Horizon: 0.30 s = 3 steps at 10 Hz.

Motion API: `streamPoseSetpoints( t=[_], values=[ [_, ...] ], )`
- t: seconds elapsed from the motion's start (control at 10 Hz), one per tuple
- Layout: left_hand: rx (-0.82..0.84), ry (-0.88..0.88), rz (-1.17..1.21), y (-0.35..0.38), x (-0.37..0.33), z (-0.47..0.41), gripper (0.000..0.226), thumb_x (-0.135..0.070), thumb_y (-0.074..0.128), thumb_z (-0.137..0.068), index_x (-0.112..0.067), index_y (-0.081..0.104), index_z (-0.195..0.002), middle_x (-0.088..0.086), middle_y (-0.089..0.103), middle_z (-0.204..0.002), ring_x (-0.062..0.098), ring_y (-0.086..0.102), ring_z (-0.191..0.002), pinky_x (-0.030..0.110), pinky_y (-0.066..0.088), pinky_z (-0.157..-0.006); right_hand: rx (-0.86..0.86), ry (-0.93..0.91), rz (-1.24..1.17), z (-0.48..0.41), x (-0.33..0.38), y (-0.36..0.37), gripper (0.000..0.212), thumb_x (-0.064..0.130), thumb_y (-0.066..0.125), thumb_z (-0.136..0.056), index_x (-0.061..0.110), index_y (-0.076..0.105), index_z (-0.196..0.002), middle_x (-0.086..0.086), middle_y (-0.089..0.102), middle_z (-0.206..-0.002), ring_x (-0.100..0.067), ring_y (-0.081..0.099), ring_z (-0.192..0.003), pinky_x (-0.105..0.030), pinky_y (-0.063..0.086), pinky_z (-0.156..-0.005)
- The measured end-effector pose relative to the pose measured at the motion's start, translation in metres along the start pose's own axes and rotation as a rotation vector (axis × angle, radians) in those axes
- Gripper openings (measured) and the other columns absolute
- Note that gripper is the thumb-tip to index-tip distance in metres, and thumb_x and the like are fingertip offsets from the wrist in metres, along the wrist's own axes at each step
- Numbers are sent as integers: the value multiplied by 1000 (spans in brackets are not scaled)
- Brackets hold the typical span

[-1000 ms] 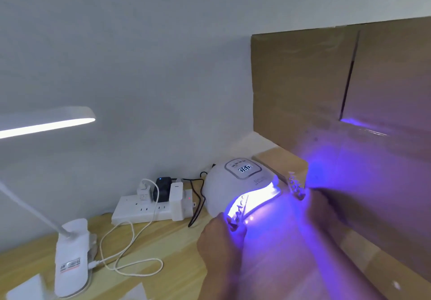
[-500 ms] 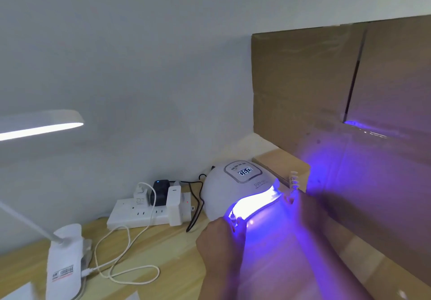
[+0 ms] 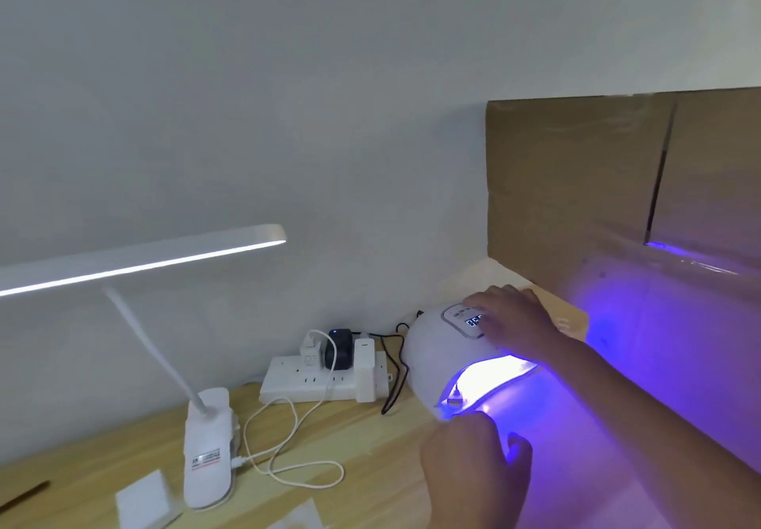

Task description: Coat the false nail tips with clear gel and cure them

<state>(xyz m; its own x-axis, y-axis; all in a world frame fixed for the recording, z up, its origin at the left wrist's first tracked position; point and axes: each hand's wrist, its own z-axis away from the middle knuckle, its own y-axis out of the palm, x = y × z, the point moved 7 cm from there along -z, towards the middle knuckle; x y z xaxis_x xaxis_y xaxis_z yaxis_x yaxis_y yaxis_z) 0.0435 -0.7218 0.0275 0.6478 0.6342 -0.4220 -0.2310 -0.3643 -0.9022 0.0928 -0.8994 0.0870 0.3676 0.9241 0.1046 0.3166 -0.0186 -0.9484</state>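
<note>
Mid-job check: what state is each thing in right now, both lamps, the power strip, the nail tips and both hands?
Curing lamp: on, glowing violet, display lit.
Desk lamp: on.
Power strip: three plugs in.
black adapter: plugged in, blue light on.
Right hand: flat on the curing lamp's top, fingers over the display.
Left hand: curled at the lamp's mouth; grip unclear.
Nail tips: inside the mouth, in the light.

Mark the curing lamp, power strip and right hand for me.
curing lamp [image 3: 432,351]: head view, white dome's left side.
power strip [image 3: 298,378]: head view, socket face.
right hand [image 3: 517,316]: head view, back of hand.
</note>
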Motion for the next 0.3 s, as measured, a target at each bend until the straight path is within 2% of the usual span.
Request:
streamPoseSetpoints(
  t=[0.1, 0.2, 0.3],
  values=[
    [27, 65, -8, -15, -13, 13, 34, -51, 39, -90, -21, 52, -81, 0, 63, -95, 26, 48, -79, 28, 24, -55, -15, -5, 14, 1, -1, 8, 38, 20, 45, -98, 36, 57, -130, 8, 53, -127, -13, 46, -120, -28, 28, -95],
    [64, 115, -19, -33, -24, 21, 37, -49, 41, -92, -21, 39, -68, -4, 34, -64, 24, 42, -79, 30, 29, -68, -8, -33, 179, 1, 5, 8, 39, 22, 43, -97, 38, 52, -132, 9, 51, -126, -13, 48, -119, -30, 28, -93],
    [106, 97, -57, -36, -25, 39, 40, -47, 42, -93, -20, 35, -65, -2, 33, -62, 24, 43, -79, 30, 30, -75, 33, -77, 382, -7, 16, 9, 42, 19, 43, -95, 35, 47, -133, 6, 51, -125, -15, 50, -119, -32, 27, -94]
  ],
)
